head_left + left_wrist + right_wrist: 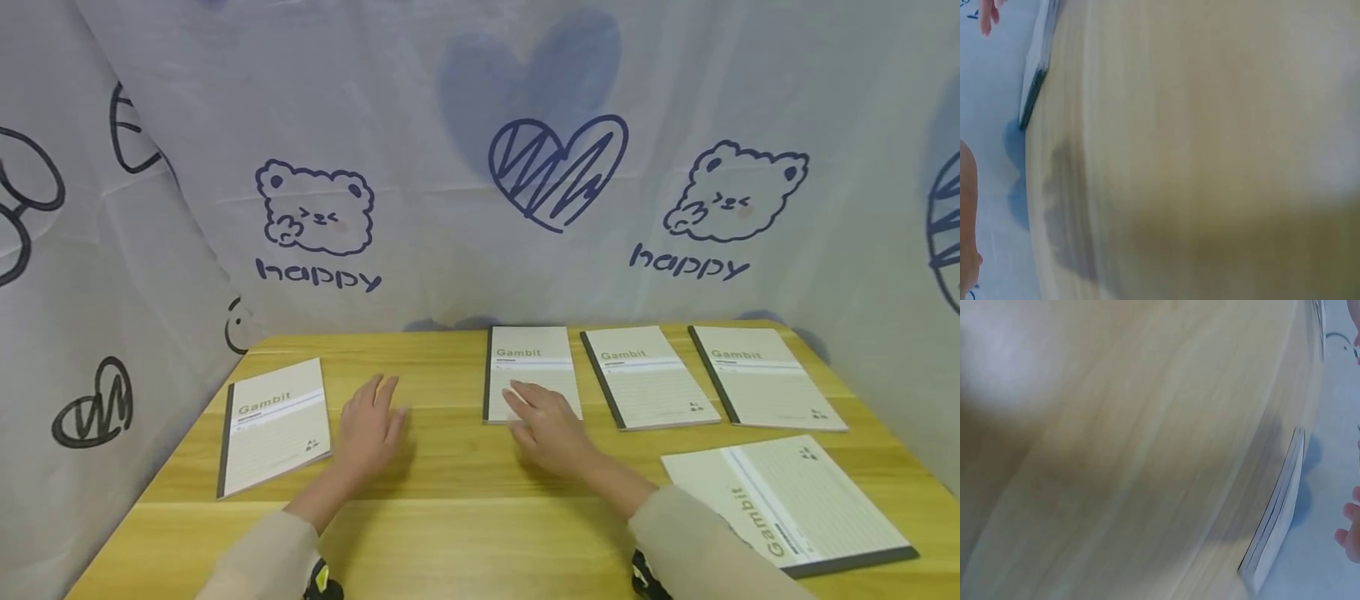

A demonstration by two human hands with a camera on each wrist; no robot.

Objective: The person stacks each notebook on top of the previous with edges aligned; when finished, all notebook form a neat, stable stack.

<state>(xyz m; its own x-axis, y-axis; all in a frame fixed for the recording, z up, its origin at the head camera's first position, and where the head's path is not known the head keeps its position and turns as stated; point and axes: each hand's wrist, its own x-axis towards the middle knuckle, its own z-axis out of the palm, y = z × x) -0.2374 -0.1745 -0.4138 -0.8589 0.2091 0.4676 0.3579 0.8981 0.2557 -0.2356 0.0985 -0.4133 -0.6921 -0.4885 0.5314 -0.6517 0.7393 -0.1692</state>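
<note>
Yellow woodgrain tabletop w/ five Gambit notebooks. Three roughly in a row, upper ctr to upper R: ctr notebook, next notebook, far-R notebook. Tilted notebook at mid-L; sideways notebook at lower R. L hand, fingers loosely apart, nothing held, just beside tilted one. R hand also wide, no grip, overlaps ctr one; contact can't tell. Progress, prob. partway: three lined up, two out of line.
</note>
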